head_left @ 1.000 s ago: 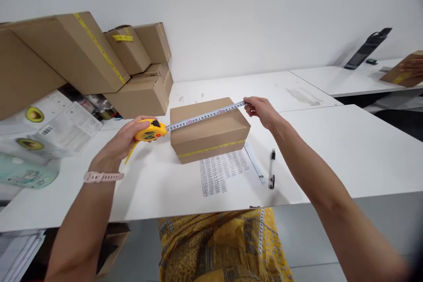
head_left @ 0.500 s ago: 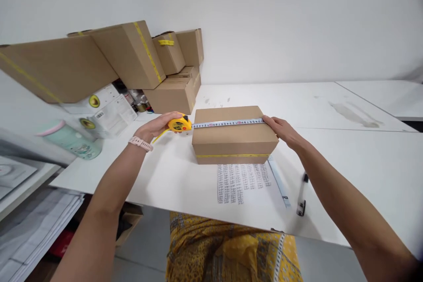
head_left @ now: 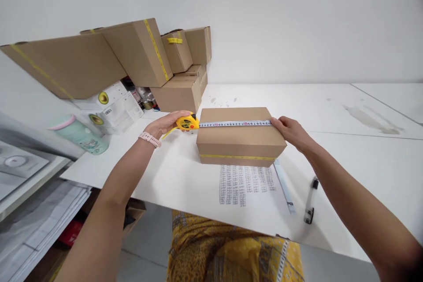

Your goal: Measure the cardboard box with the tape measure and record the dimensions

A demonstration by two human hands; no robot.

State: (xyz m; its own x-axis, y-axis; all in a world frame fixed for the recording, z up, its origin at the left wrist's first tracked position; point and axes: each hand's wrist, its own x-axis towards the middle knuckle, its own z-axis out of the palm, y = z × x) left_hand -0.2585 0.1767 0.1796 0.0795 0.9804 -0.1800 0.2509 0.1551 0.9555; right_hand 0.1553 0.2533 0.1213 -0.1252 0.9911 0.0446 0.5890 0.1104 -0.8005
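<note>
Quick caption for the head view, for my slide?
Left hand holds a yellow tape measure, right hand pins its blade across a box on a white table.

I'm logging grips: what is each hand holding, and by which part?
The left hand grips the tape measure by its yellow case; the right hand holds the blade end at the box's right edge.

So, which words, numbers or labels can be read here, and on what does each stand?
"1 2 3 4 5 6 7 8 9": repeating digits on the tape measure blade over the cardboard box; red numbers between them too small.
Yellow tape measure case: nothing readable.
Printed sheet: rows of print, too small.
Ruler: dark end mark, unreadable.
White carton label: barcode, text blurred.
</note>
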